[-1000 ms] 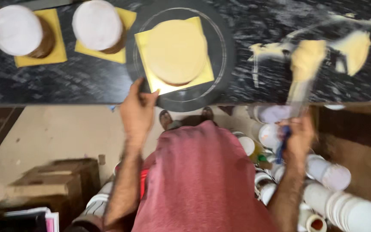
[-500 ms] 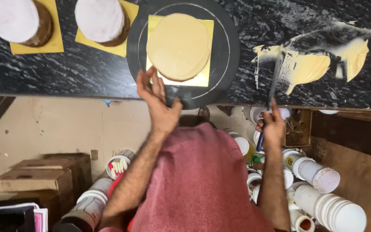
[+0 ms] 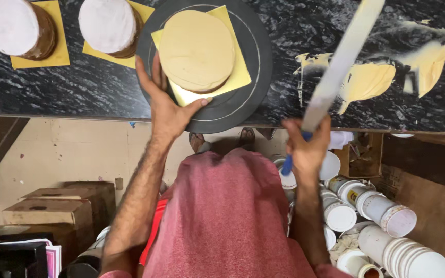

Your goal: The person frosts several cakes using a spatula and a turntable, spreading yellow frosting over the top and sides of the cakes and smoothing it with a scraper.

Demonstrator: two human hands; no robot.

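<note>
A round cake with pale tan icing point(image 3: 197, 50) sits on a yellow square board point(image 3: 240, 77) on a black turntable point(image 3: 253, 62) at the counter's front edge. My left hand point(image 3: 167, 105) rests on the turntable's near rim, fingers spread, thumb touching the yellow board. My right hand point(image 3: 307, 146) grips the blue handle of a long flat icing spatula point(image 3: 342, 62), whose blade slants up over the counter, clear of the cake. Smears of tan icing point(image 3: 369, 80) lie on the black marble counter point(image 3: 78, 87) to the right.
Two white-topped brown cakes point(image 3: 11, 27) point(image 3: 110, 25) on yellow boards stand at the counter's left. Below the counter are several white tubs and cans point(image 3: 382, 226) at right, cardboard boxes point(image 3: 60, 208) at left. My red shirt fills the lower middle.
My left hand has shifted left along the turntable rim and now touches the board. My right hand has lifted the spatula off the icing smear and swung the blade upright.
</note>
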